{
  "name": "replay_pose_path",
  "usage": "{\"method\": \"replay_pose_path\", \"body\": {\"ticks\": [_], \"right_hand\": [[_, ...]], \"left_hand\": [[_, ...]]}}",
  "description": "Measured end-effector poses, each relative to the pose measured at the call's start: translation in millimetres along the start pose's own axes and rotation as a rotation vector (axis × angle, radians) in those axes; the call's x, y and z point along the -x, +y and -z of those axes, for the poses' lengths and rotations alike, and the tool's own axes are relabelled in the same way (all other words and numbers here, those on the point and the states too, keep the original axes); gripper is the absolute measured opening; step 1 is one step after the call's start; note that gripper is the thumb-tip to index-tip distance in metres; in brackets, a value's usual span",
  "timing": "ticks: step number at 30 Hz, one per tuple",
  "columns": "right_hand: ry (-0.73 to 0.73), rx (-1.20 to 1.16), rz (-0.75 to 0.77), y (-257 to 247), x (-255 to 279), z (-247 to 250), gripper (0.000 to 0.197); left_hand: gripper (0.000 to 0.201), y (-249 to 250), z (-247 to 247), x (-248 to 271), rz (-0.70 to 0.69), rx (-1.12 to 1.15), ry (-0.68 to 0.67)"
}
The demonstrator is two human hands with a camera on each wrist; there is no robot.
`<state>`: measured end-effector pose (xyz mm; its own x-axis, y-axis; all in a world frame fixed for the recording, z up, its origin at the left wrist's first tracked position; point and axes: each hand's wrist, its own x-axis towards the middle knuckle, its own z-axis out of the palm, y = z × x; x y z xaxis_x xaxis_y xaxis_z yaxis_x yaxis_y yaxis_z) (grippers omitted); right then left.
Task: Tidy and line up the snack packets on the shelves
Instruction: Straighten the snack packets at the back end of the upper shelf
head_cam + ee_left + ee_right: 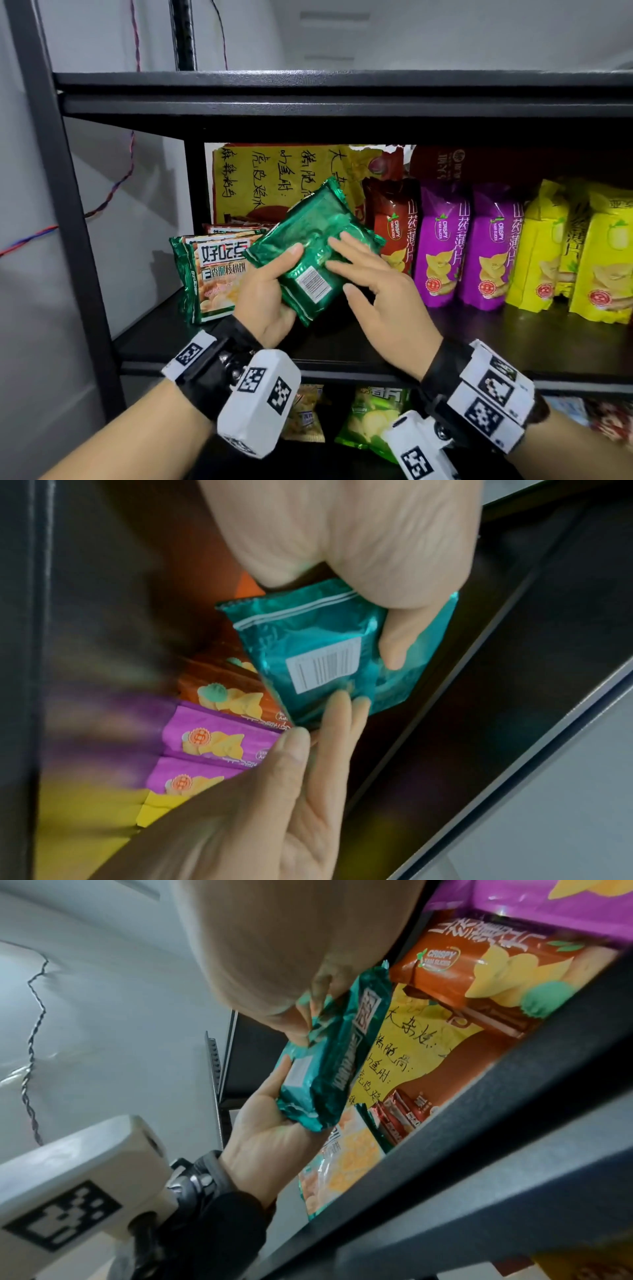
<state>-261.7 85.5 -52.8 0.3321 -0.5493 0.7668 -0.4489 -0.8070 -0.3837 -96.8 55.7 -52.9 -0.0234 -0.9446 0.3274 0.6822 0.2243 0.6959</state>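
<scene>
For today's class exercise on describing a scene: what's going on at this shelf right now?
A person is tidying snack packets. Their left hand grips a green foil packet, held tilted and barcode side up in front of the shelf, while the right hand lays straight fingers on it. A matching packet stands at the left; red-brown, purple and yellow crisp bags stand in a row to the right.

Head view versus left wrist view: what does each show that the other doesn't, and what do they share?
Only the head view shows the walnut-biscuit packet standing at the shelf's left end, the handwritten yellow bag behind, the lower-shelf packets and both wrist cameras.

Only the left wrist view shows the left hand's grip close up, its thumb pressed beside the barcode, and white stripes on the packet's sealed end.

Both show the green packet back side out, the right hand with straight fingers on it, and the red-brown, purple and yellow yam crisps.
</scene>
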Motion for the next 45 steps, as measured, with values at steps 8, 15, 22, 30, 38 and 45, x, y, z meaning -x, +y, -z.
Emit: {"method": "replay_pose_path", "body": {"ticks": [8, 15, 22, 30, 38, 45], "right_hand": [[-0.069, -0.385, -0.185, 11, -13, -10, 0.078], [0.181, -0.713, -0.208, 6, -30, -24, 0.055], [0.295, -0.315, -0.434, 23, -61, -22, 0.020], [0.338, -0.004, -0.547, 61, -108, -36, 0.016], [0.330, 0.037, -0.761, 97, -127, -59, 0.019], [0.310, 0.069, -0.925, 112, -146, -57, 0.020]], "left_hand": [[0.078, -16, -12, 19, -0.231, -0.238, -0.228], [0.111, -27, -12, 27, -0.304, -0.589, -0.290], [0.078, 34, 21, 17, -0.537, -1.077, -0.021], [0.104, 77, 99, -25, -0.408, -1.027, 0.590], [0.099, 72, 126, -46, -0.140, -0.784, 0.482], [0.101, 74, 135, -52, -0.182, -0.823, 0.470]]}}
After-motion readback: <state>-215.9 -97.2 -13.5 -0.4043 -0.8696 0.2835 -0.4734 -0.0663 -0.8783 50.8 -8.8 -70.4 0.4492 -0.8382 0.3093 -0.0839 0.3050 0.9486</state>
